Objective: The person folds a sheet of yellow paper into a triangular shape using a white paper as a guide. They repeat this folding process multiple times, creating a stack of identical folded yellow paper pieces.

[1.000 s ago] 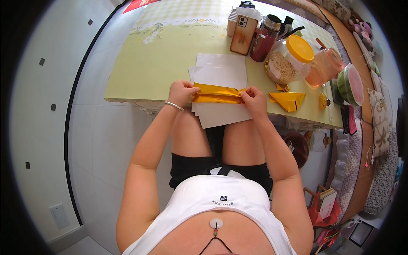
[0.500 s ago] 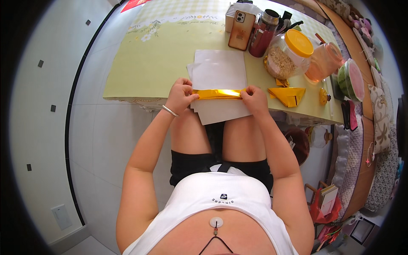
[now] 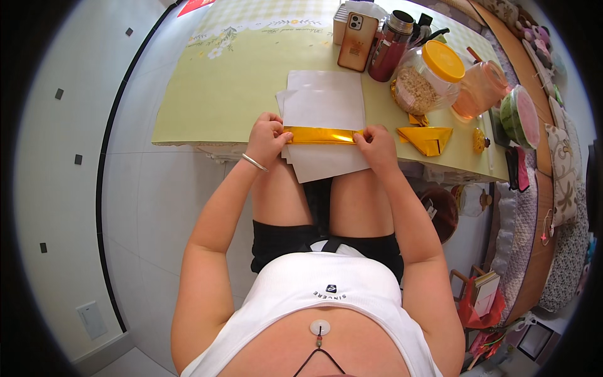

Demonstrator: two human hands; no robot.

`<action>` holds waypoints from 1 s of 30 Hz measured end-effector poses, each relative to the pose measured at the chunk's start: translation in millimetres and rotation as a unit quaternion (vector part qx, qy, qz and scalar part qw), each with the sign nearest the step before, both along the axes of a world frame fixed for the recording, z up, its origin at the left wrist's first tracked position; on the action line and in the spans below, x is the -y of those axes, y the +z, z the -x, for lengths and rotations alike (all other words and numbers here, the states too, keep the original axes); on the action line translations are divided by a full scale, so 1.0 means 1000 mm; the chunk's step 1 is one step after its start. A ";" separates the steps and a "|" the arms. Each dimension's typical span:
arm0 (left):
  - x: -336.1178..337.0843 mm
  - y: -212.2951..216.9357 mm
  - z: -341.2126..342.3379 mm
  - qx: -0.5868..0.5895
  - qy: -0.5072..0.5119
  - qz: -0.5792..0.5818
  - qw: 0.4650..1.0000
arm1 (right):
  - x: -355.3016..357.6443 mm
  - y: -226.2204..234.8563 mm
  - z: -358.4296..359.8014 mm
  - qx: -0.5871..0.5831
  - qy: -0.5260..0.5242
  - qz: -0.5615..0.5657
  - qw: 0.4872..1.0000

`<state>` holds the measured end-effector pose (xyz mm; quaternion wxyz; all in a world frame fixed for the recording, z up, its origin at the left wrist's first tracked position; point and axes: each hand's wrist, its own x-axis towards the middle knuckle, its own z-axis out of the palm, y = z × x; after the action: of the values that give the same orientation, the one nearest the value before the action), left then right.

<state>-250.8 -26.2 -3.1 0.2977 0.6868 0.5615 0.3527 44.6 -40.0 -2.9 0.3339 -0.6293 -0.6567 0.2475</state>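
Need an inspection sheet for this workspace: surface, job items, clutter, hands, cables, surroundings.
Surface: green table, floral print; white sheets overhang the near edge.
Job items: gold foil strip lies across the sheets; folded gold piece to its right.
Clutter: phone propped up, red bottle, yellow-lidded jar, pink container, cut watermelon.
Hands: left hand pinches the strip's left end, right hand its right end.
Cables: nothing seen for certain.
Surroundings: pale tiled floor; brown bin and red bag right of the person.
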 end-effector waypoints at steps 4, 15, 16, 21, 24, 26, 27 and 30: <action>0.000 0.002 -0.001 0.014 0.009 0.024 1.000 | 0.003 0.001 0.003 0.027 -0.003 -0.015 1.000; 0.006 0.016 -0.014 -0.221 -0.056 -0.233 0.945 | 0.001 0.000 0.006 0.061 -0.004 -0.023 0.998; 0.004 0.022 -0.016 -0.306 -0.110 -0.268 0.907 | 0.001 0.000 0.006 0.063 -0.004 -0.024 0.998; 0.002 0.011 -0.021 -0.479 -0.242 -0.343 0.771 | 0.001 0.002 0.008 0.075 -0.012 -0.015 0.997; 0.001 0.010 -0.021 -0.487 -0.254 -0.328 0.769 | 0.004 0.002 0.017 0.197 -0.007 -0.171 0.965; 0.001 0.012 -0.021 -0.493 -0.257 -0.320 0.767 | 0.007 -0.007 0.027 0.272 0.054 -0.270 0.922; 0.000 0.010 -0.020 -0.487 -0.264 -0.307 0.774 | 0.011 -0.015 0.036 0.288 0.111 -0.288 0.907; 0.002 0.003 -0.014 -0.471 -0.275 -0.254 0.799 | 0.030 -0.027 0.044 0.270 0.187 -0.232 0.916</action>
<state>-236.6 -28.4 0.3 -0.1036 0.9448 0.3101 0.0189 0.8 -69.7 -30.3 0.2285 -0.4426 -0.8665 -0.0329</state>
